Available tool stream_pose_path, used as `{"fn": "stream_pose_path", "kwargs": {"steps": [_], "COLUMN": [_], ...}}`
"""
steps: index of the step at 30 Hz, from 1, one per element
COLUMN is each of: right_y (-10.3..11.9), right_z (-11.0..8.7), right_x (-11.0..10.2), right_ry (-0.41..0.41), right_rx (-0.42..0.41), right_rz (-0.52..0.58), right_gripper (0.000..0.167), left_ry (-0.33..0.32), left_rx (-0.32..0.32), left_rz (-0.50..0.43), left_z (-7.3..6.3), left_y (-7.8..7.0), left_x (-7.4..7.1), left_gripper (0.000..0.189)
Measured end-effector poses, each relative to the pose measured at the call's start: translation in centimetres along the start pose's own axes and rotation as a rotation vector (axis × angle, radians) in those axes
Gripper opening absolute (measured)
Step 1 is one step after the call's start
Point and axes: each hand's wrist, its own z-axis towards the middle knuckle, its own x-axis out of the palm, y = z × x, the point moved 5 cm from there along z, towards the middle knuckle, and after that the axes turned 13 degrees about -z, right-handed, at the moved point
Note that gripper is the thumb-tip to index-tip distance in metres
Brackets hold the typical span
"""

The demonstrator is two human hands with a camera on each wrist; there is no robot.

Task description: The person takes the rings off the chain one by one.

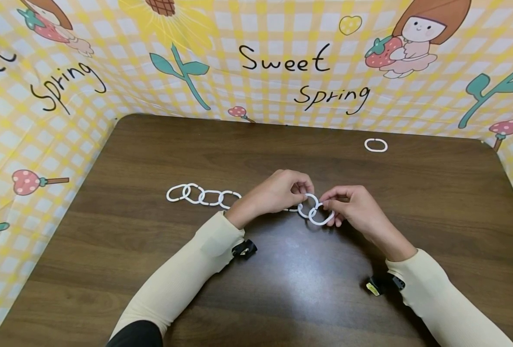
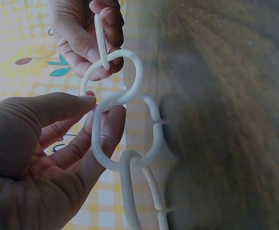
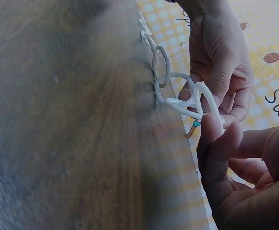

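A chain of white plastic oval links (image 1: 210, 204) runs along the tabletop and passes under my left hand (image 1: 278, 192). Between left thumb and fingers I pinch a link (image 2: 139, 72) near the chain's right end. My right hand (image 1: 357, 210) pinches the end link (image 1: 320, 224) between thumb and fingertips. In the left wrist view this end link hooks through the link in my left hand, and another chain link (image 2: 96, 134) hangs below. The right wrist view shows both hands close together, the chain trailing away past the left hand (image 3: 223, 60).
One loose white link (image 1: 376, 151) lies at the back right of the brown wooden table (image 1: 282, 299). A yellow checked cloth (image 1: 256, 29) with printed pictures stands behind and to the left. Black wrist devices (image 1: 244, 248) sit at both cuffs.
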Motion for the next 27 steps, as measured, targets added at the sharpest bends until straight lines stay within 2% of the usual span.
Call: {"fn": "stream_pose_path", "kwargs": {"steps": [13, 23, 27], "right_y": [-0.08, 0.07, 0.14], "right_z": [-0.16, -0.26, -0.38], "right_x": [0.0, -0.14, -0.14], "right_ry": [0.017, 0.007, 0.015], "right_rx": [0.022, 0.007, 0.004], "right_rz": [0.008, -0.003, 0.03], "right_gripper": [0.023, 0.023, 0.026], "left_ry": [0.0, -0.002, -0.001], "left_rx": [0.005, 0.006, 0.006], "left_rz": [-0.007, -0.01, -0.01], "left_z": [-0.1, -0.18, -0.16], "left_y": [-0.05, -0.13, -0.1], "left_x": [-0.04, -0.09, -0.06], "left_gripper": [0.01, 0.011, 0.011]}}
